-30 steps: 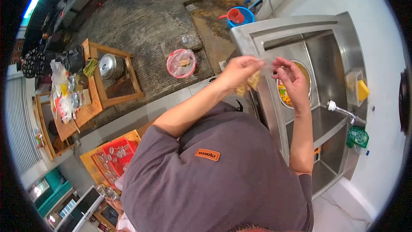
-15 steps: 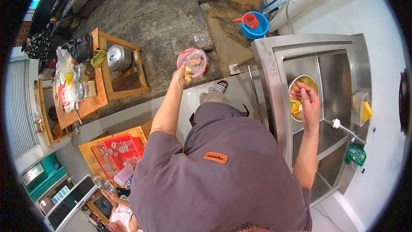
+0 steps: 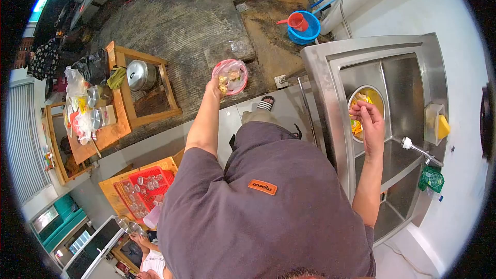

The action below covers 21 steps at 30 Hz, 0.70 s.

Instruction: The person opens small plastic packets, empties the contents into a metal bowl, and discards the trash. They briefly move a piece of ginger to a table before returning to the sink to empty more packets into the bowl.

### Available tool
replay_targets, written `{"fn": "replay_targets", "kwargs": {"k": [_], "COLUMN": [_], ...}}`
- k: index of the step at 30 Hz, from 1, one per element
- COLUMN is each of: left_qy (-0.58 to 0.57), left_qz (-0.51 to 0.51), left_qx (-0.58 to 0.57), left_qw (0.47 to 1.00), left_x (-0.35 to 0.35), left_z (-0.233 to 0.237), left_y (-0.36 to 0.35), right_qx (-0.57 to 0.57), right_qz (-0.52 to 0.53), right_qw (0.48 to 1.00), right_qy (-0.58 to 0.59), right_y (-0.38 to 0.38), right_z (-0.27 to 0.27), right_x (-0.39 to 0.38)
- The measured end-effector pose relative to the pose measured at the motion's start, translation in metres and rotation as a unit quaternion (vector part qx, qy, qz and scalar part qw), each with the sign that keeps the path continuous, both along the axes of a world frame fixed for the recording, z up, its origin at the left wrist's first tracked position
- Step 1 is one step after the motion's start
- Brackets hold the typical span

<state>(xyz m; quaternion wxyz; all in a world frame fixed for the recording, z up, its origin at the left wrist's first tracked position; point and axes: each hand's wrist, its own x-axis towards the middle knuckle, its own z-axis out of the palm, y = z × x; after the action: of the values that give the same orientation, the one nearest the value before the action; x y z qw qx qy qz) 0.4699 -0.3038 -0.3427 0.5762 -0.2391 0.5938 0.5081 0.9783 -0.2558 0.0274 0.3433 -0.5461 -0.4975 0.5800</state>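
My left hand (image 3: 213, 89) is at the near rim of a pink bin (image 3: 244, 86) lined with a clear plastic bag (image 3: 238, 67). Its fingers are closed on a clump of pale yellow food scraps (image 3: 223, 83), held over the bin's edge. More scraps lie inside the bag. Over in the sink, my right hand (image 3: 372, 126) hovers above a round metal bowl (image 3: 383, 104) that contains orange, yellow and green food pieces (image 3: 356, 127). The fingertips of that hand are pinched together; what is between them, if anything, is too small to make out.
The steel sink (image 3: 323, 72) stands on my right, with a faucet (image 3: 421, 151) and yellow sponge (image 3: 443, 126). A blue bucket (image 3: 311, 33) holds a red dipper (image 3: 297, 21). Red baskets of glasses (image 3: 147, 183) stand at left. Another person (image 3: 152, 261) holds metal dishes.
My left hand has shifted slightly up and left, its yellow scraps now closer over the bin's edge. My right hand stays above the bowl, still pinched. The camera view has moved a little.
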Motion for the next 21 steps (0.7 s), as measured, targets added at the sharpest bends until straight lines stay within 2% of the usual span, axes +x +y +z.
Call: {"fn": "replay_targets", "kwargs": {"k": [4,11,13,15,16,21], "left_qy": [0.000,0.042,0.056,0.050,0.081,0.079], "left_qz": [-0.012,0.009,0.013,0.015,-0.031,-0.140], "left_qx": [0.003,0.017,0.029,0.104,0.123,0.256], "left_qw": [1.000,0.999,0.998,0.993,0.989,0.953], "left_x": [-0.010,0.003,0.021,0.048,0.059,0.149], "left_z": [-0.020,0.005,0.045,0.119,0.151,0.303], "left_y": [-0.002,-0.002,0.008,0.020,0.025,0.047], "right_qx": [0.001,-0.002,0.000,0.022,0.038,0.085], "right_qz": [-0.008,-0.011,-0.009,-0.008,-0.002,0.038], "right_qw": [1.000,1.000,1.000,1.000,0.999,0.995], "right_qy": [-0.005,0.009,0.015,0.000,-0.015,-0.021], "right_y": [-0.005,-0.016,-0.019,-0.022,-0.024,-0.027], "right_z": [0.000,0.004,0.009,0.020,0.026,0.047], "right_x": [0.001,0.004,0.005,0.003,0.000,-0.019]}}
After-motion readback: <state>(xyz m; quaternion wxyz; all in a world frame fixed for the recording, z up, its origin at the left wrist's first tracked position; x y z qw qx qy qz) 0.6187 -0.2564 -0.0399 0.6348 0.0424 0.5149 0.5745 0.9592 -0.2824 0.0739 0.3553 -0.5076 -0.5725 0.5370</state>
